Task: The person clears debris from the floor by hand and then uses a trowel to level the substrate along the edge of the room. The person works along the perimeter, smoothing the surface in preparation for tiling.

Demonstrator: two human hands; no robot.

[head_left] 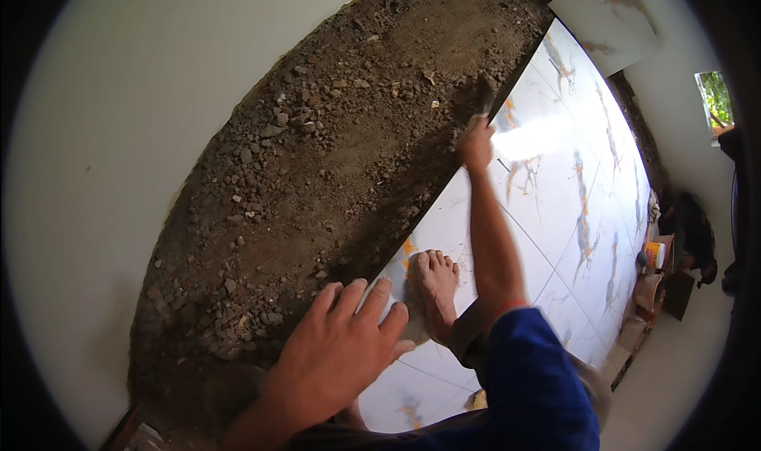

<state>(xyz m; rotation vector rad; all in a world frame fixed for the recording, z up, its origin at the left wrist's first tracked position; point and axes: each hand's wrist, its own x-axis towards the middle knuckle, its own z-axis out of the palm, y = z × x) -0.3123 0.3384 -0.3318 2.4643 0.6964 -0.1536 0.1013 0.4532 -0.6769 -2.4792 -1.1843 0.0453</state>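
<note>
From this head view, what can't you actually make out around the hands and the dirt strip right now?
- Head view: the tool in the right hand is motion-blurred; its kind and blade are unclear.
- The left hand covers the edge where soil bed meets white tiles.
- The blue sleeve hides the tiles beneath it.
- Items along the far wall, including a small tub, are too small to identify.
- The fisheye rim cuts off the soil bed's near end.

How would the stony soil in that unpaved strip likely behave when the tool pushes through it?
The soil bed looks loose and granular, so it would probably crumble rather than move as a slab. Its scattered stones may roll or snag. The right hand holds a blurred tool at the tile edge.
</note>
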